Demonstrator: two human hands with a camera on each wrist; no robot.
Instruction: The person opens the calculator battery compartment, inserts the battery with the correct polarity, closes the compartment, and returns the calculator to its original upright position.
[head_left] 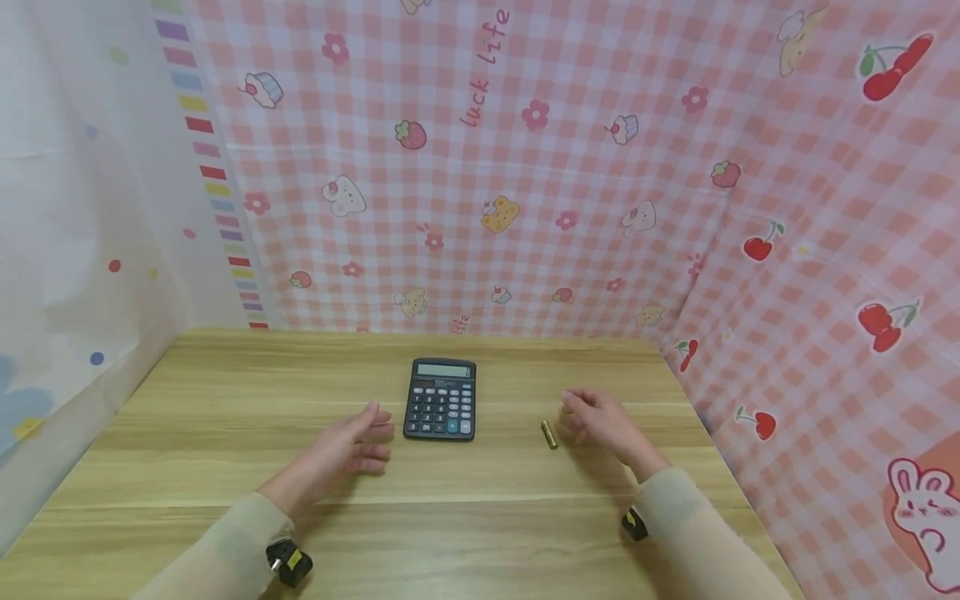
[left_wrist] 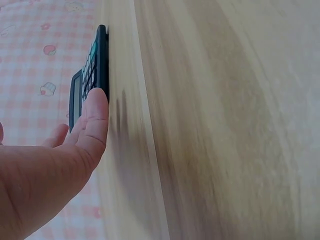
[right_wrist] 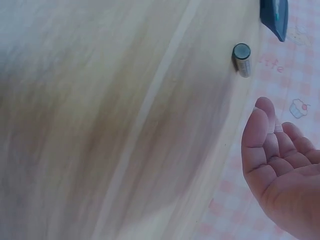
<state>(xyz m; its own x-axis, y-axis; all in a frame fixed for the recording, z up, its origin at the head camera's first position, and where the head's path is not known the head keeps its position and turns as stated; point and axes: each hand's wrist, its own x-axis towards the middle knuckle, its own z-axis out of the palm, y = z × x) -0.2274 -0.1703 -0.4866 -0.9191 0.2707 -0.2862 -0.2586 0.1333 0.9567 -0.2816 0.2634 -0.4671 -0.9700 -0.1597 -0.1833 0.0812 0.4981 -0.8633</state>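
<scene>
A dark desk calculator (head_left: pixel 440 399) lies flat on the wooden table, its display toward the back wall. Just left of it my left hand (head_left: pixel 352 446) hovers with fingers loosely extended and nothing in them. In the left wrist view those fingers overlap the edge of the calculator (left_wrist: pixel 102 65). Off to the right, a small gold battery (head_left: pixel 550 434) lies on its side. My right hand (head_left: pixel 600 425) is beside the battery, on its right, fingers loosely curled and holding nothing. The right wrist view shows a gap between the battery (right_wrist: pixel 243 60) and the fingertips.
Pink checked cloth (head_left: pixel 450 183) with printed fruit and cakes hangs behind the table and along its right side. White cloth (head_left: pixel 90 208) with coloured dots borders the left. Bare wood of the table (head_left: pixel 465 533) spreads between my forearms. A small black device sits at each wrist.
</scene>
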